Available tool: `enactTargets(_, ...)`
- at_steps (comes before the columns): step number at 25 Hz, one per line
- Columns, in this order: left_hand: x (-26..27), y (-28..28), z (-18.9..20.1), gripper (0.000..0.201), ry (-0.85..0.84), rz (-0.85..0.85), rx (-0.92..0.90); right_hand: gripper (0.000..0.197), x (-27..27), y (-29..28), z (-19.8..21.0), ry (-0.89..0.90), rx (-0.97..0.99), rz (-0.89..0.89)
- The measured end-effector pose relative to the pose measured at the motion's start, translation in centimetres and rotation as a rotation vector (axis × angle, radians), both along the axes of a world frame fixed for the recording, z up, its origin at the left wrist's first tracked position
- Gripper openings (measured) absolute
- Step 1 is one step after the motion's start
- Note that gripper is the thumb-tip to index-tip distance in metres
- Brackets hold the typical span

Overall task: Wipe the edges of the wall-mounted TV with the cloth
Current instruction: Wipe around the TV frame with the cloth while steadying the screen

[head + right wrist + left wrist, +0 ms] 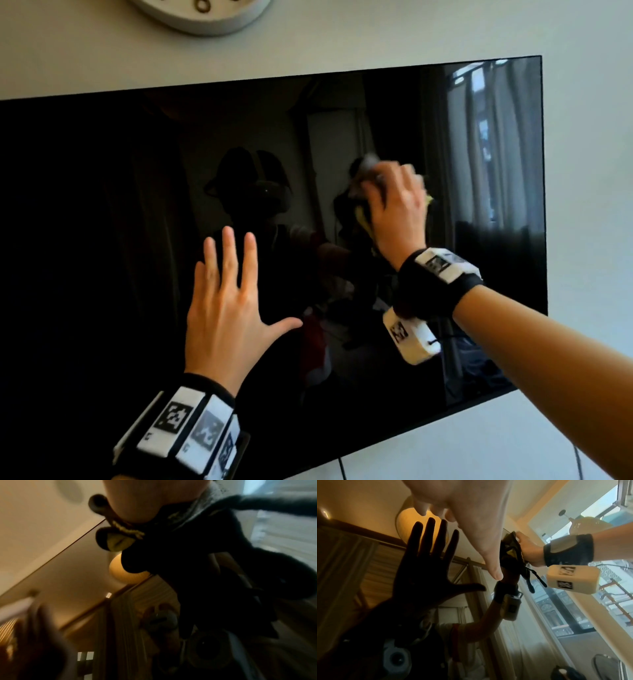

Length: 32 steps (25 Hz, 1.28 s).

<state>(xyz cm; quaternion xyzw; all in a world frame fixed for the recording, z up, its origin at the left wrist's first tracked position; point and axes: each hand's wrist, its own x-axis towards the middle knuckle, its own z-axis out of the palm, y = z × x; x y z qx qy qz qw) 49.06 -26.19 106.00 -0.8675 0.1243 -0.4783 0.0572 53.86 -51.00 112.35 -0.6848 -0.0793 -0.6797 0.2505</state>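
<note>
The wall-mounted TV [85,240] is a wide black screen, switched off, that mirrors the room. My right hand [394,202] grips a bunched dark cloth [362,214] with yellow-green patches against the screen's right half. It sits inside the frame, away from the top and right edges. The left wrist view shows the cloth [510,550] squeezed between that hand [528,550] and the glass, with a strand hanging down. In the right wrist view the cloth [205,561] bulges under my palm. My left hand [222,308] is flat with fingers spread, at or just off the screen's middle.
A white round wall clock [202,13] hangs above the TV's top edge. A thin cable [342,469] drops from the bottom edge. Pale bare wall [589,171] surrounds the set on the right and below.
</note>
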Motion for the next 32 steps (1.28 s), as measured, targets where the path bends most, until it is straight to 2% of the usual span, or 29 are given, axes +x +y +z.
enactTargets(1,0.1,0.9,-0.3,0.128,0.014,0.016,0.021,0.023,0.0,1.2,-0.7,-0.006,-0.159,-0.011)
enactTargets(2,0.3,1.3,-0.5,0.129,0.024,0.025,0.045,0.022,0.0,1.7,-0.8,-0.002,-0.232,-0.026)
enactTargets(3,0.4,1.5,-0.6,0.129,0.030,0.028,0.063,0.022,0.0,1.7,-0.4,0.012,-0.173,-0.019)
enactTargets(5,0.6,1.5,-0.7,0.129,0.032,0.022,0.062,0.024,0.1,2.3,0.4,0.015,0.072,0.033)
enactTargets(6,0.6,1.4,-0.7,0.129,0.029,0.019,0.053,0.025,0.1,3.1,0.1,0.009,0.059,0.022)
enactTargets(8,0.6,1.3,-0.7,0.130,0.023,0.017,0.037,0.023,0.3,4.3,-1.1,-0.011,-0.181,-0.009)
enactTargets(9,0.6,1.3,-0.7,0.130,0.022,0.015,0.028,0.022,0.4,4.1,-1.1,-0.006,-0.215,-0.014)
enactTargets(12,0.6,1.3,-0.8,0.130,0.021,0.001,0.020,0.025,0.4,4.0,0.0,0.011,0.129,0.032)
enactTargets(13,0.7,1.3,-0.8,0.130,0.022,-0.010,0.015,0.025,0.4,4.9,-0.2,0.004,0.096,0.001)
enactTargets(15,0.8,1.4,-0.9,0.131,0.026,-0.030,0.006,0.023,0.5,6.4,-1.5,-0.006,-0.166,-0.018)
enactTargets(16,0.9,1.4,-0.8,0.131,0.031,-0.035,-0.001,0.022,0.6,6.4,-1.5,-0.002,-0.200,-0.017)
enactTargets(19,0.8,1.4,-0.8,0.129,0.058,-0.048,0.000,0.020,0.5,6.5,-0.5,0.024,0.155,0.042)
enactTargets(20,0.7,1.5,-0.7,0.126,0.053,-0.059,0.010,0.020,0.3,7.5,-0.6,0.022,0.146,0.016)
enactTargets(22,0.1,2.8,-0.6,0.122,0.015,-0.092,0.037,0.022,0.2,9.4,-1.8,0.009,-0.084,-0.013)
enactTargets(23,-0.2,4.0,-0.3,0.121,-0.010,-0.101,0.041,0.023,0.3,9.6,-1.7,0.005,-0.134,-0.026)
enactTargets(26,-1.0,9.2,0.4,0.125,-0.028,-0.040,0.010,0.024,0.2,11.1,-0.3,0.006,0.189,0.011)
enactTargets(27,-1.0,10.8,0.5,0.127,-0.011,-0.006,0.005,0.024,0.1,12.8,-0.4,0.009,0.176,-0.010)
enactTargets(29,-0.7,13.0,0.4,0.130,0.030,0.031,0.020,0.022,0.0,15.7,-1.3,-0.012,-0.125,-0.034)
enactTargets(30,-0.4,13.5,0.2,0.131,0.045,0.035,0.038,0.021,-0.1,16.1,-1.2,-0.021,-0.217,-0.038)
enactTargets(31,-0.2,13.8,0.0,0.131,0.050,0.033,0.053,0.020,0.0,15.8,-0.6,-0.012,-0.176,-0.034)
enactTargets(32,0.1,13.8,-0.1,0.131,0.050,0.031,0.060,0.021,0.0,15.7,0.3,-0.005,-0.022,0.003)
